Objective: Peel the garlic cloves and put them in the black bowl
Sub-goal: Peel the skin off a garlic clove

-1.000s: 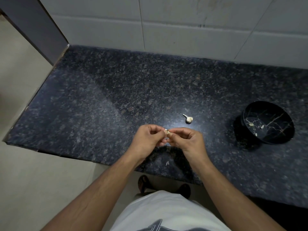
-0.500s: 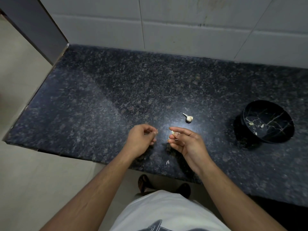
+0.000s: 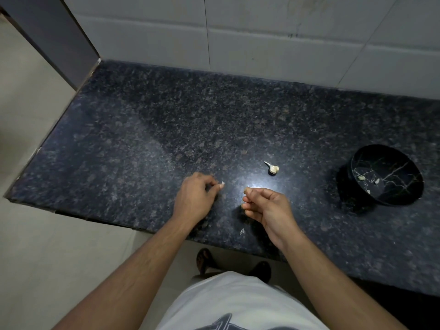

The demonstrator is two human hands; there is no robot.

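My left hand [image 3: 194, 198] hovers low over the dark granite counter [image 3: 166, 139], and its fingertips pinch a small white scrap of garlic skin [image 3: 222, 184]. A short way to the right, my right hand [image 3: 267, 207] has its fingers curled around a garlic clove, of which only a pale tip [image 3: 247, 187] shows at the fingertips. What is left of the garlic bulb [image 3: 272, 168], with its stalk, lies on the counter beyond my right hand. The black marbled bowl [image 3: 385, 175] stands at the right and holds a few peeled cloves [image 3: 362, 178].
A loose flake of skin [image 3: 242, 231] lies near the counter's front edge. A white tiled wall [image 3: 262, 39] rises behind the counter, and a dark panel [image 3: 54, 32] stands at the far left. The counter drops off at its left and front edges.
My hands were joined on the clove and have drawn apart. The left hand came away leftward with a bit of skin; the right kept the clove.
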